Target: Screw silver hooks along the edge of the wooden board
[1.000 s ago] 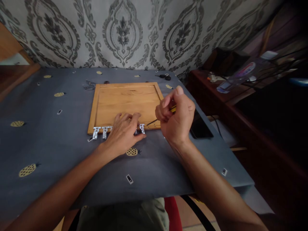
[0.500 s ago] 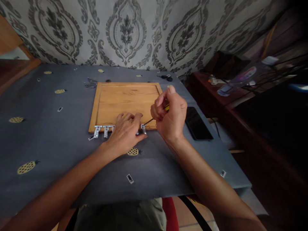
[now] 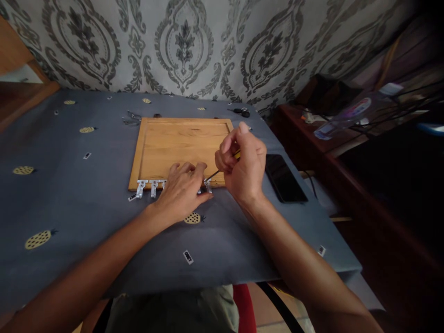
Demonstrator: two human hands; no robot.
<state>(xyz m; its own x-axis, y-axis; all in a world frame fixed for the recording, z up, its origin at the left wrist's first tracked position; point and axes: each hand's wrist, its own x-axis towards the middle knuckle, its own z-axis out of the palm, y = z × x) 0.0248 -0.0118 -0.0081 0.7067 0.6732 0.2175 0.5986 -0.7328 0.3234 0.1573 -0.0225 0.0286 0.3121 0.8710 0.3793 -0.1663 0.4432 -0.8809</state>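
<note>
A framed wooden panel (image 3: 183, 143) lies flat on the table, with a row of metal hinges along its near edge. Two of them, one hinge (image 3: 140, 187) and another hinge (image 3: 153, 187), show left of my left hand (image 3: 183, 189). That hand rests over the near edge with its fingers spread, hiding the middle of the row. Its thumb reaches toward the right-hand hinge (image 3: 208, 185). My right hand (image 3: 244, 166) is closed around the yellow-and-black handle of a screwdriver (image 3: 214, 175). The slanting shaft's tip meets the right-hand hinge.
A black phone (image 3: 285, 178) lies right of the panel. Behind the panel are metal pieces (image 3: 132, 118) at left and a black keyring-like item (image 3: 241, 112) at right. A plastic bottle (image 3: 357, 111) stands on the dark red side furniture (image 3: 333, 169). The patterned curtain (image 3: 183, 46) backs the table.
My right hand has shifted slightly left with the screwdriver, whose tip stays at the same hinge. My left hand keeps its place on the panel edge.
</note>
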